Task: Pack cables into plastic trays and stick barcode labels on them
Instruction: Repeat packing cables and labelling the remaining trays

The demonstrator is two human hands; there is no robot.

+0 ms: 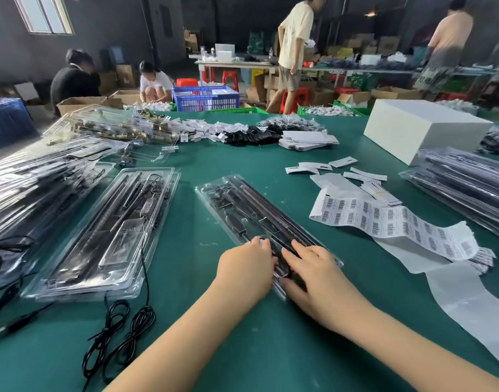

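While both hands worked at its near end, the tray [259, 222] lay slanted across the middle of the green surface [271, 349], its far end pointing away to the left, so that the near end sat within easy reach. The left hand [246, 267] rested over the tray's near left edge, fingers [263, 246] bent down onto the black cable [280, 264] there, apparently tucking it into its recess; whether they pinched it or only pressed could not be told. The right hand [313, 275] lay flatter on the near right end, fingers spread and nearly straight, most likely steadying the tray or pushing its cover shut. Just right of the tray, the barcode sheet [398, 224] stretched out flat and close, probably so a label could be peeled off next. Another tray [106, 236] waited to the left, its loose cable [121, 335] trailing off the near edge, seemingly not yet packed. Stacks [468, 188] at the far right looked finished.
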